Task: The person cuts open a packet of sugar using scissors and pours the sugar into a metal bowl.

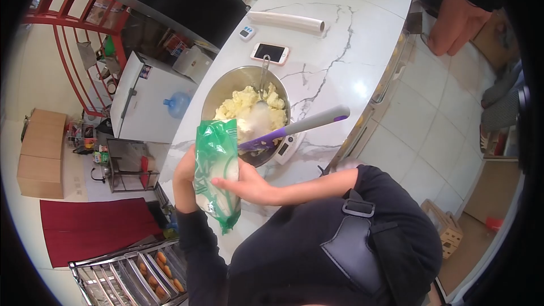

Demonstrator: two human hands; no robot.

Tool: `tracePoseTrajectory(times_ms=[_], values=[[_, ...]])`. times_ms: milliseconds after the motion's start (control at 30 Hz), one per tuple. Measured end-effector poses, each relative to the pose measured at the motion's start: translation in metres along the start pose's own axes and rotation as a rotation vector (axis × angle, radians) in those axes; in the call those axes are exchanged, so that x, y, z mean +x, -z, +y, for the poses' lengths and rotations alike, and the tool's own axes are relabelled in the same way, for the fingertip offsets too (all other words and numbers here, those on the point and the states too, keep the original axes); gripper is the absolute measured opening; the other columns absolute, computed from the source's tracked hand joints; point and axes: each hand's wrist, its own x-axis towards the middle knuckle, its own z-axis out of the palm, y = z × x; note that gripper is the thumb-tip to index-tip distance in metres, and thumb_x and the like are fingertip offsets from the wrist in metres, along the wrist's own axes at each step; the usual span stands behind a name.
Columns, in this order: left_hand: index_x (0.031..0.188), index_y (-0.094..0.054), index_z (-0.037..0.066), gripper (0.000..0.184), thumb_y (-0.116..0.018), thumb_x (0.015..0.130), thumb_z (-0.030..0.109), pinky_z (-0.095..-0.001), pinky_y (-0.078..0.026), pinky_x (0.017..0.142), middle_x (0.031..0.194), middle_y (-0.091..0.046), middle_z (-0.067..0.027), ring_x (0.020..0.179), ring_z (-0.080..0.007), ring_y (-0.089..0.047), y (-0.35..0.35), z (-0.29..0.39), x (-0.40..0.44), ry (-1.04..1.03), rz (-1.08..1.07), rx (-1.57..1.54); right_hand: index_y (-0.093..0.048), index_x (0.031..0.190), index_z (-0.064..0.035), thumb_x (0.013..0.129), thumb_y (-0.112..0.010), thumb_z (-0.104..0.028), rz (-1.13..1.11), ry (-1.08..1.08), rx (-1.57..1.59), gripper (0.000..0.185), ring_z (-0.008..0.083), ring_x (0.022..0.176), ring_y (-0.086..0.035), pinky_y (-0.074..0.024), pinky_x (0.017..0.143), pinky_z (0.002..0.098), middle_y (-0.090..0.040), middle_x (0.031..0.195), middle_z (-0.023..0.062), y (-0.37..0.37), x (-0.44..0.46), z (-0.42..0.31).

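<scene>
A green and clear plastic bag (218, 175) with pale contents is held between my two hands, its top end tilted over the rim of a steel bowl (212, 99). My left hand (184, 173) wraps the bag's left side, its fingers partly hidden behind it. My right hand (249, 184) grips the other side, thumb across the front. Inside the bowl, pale yellow butter-like chunks (241, 102) surround a heap of whitish powder or grains (258, 120). A metal spoon (264, 73) and a purple and grey spatula (311, 122) rest in the bowl. Underneath is a white digital scale (288, 150).
On the marble-patterned counter (362, 39) lie a phone (271, 53), a small white timer (246, 33) and a white roll (286, 21). A tray rack (130, 275) stands at lower left. Another person (456, 20) is at upper right, beyond the counter edge.
</scene>
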Motion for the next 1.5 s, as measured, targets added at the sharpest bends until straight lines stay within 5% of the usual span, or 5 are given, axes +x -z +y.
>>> tracePoseTrajectory(times_ms=[533,700,800,1067,1500], values=[[0.104,-0.056,-0.005,0.027,-0.05,0.088,0.015,-0.0247,-0.048,0.065,0.093,-0.061,-0.0081,0.075,-0.0115,-0.058,0.004,-0.029,-0.002,0.18,0.268,-0.259,-0.036,0.122,0.0015,0.077,-0.068,-0.027,0.033,0.058,0.033,0.062,0.0237,0.106,-0.051,-0.041,0.089,0.0342,-0.053,0.113,0.0166,-0.002,0.0,0.014],[0.11,-0.053,-0.003,0.06,-0.041,0.089,0.052,-0.026,-0.048,0.074,0.099,-0.06,-0.0099,0.088,-0.0136,-0.057,0.009,-0.028,-0.006,0.211,0.141,-0.215,-0.034,0.125,0.0,0.079,-0.066,-0.026,0.002,-0.018,0.174,0.061,0.0242,0.109,-0.048,-0.0383,0.093,0.0346,-0.05,0.117,0.0163,-0.002,-0.006,0.021],[0.113,-0.052,-0.003,0.067,-0.037,0.088,0.057,-0.0271,-0.047,0.079,0.105,-0.059,-0.0111,0.092,-0.0149,-0.056,0.004,-0.03,-0.001,0.215,0.202,-0.277,-0.031,0.126,0.0012,0.077,-0.068,-0.029,0.023,-0.006,0.088,0.069,0.0256,0.112,-0.047,-0.0376,0.094,0.0352,-0.048,0.119,0.0174,0.0,-0.001,0.015],[0.109,-0.055,-0.001,0.061,-0.036,0.09,0.053,-0.0259,-0.047,0.074,0.1,-0.061,-0.0072,0.087,-0.0127,-0.056,0.003,-0.039,0.001,0.102,0.202,-0.275,-0.028,0.13,0.0014,0.063,-0.08,-0.032,0.057,0.11,-0.185,0.091,0.029,0.112,-0.049,-0.0383,0.094,0.0358,-0.05,0.118,0.0206,0.003,-0.004,0.016],[0.098,-0.06,-0.001,0.056,-0.036,0.092,0.049,-0.0234,-0.048,0.068,0.085,-0.064,-0.0048,0.077,-0.01,-0.059,-0.043,-0.052,-0.029,-0.235,0.424,-0.307,-0.037,0.127,-0.0027,0.06,-0.081,-0.02,-0.092,0.119,-0.357,0.082,0.0245,0.105,-0.055,-0.0428,0.089,0.0345,-0.057,0.112,0.0156,0.019,-0.026,0.017]])
